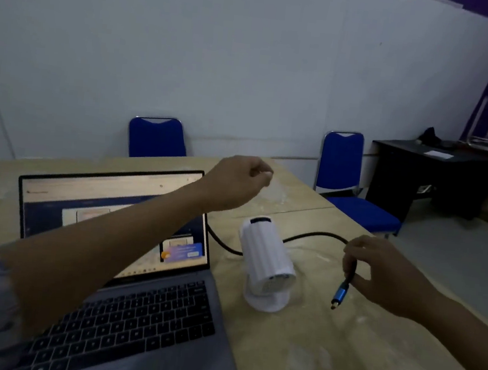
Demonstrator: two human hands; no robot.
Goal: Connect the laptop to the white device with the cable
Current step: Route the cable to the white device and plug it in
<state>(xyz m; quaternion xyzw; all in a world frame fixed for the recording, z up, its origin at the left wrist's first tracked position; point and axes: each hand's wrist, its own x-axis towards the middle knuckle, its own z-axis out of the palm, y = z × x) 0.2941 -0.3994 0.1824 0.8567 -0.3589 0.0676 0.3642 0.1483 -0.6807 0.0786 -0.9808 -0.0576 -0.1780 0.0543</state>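
An open grey laptop (138,318) with a lit screen sits at the left of the wooden table (338,360). To its right stands the white device (264,262), a ribbed cylinder tilted on a small base. A black cable (312,235) runs from behind the laptop's right side, passes behind the device and arcs to my right hand (384,275). That hand pinches the cable just above its blue plug (340,294), which hangs free to the right of the device. My left hand (237,184) hovers above and behind the device, fingers curled, nothing in it.
Two blue chairs (157,139) (354,181) stand at the table's far side, against a pale wall. A black desk (427,177) with a sheet of paper and metal chair legs sits at the back right. The table's right edge runs diagonally past my right forearm.
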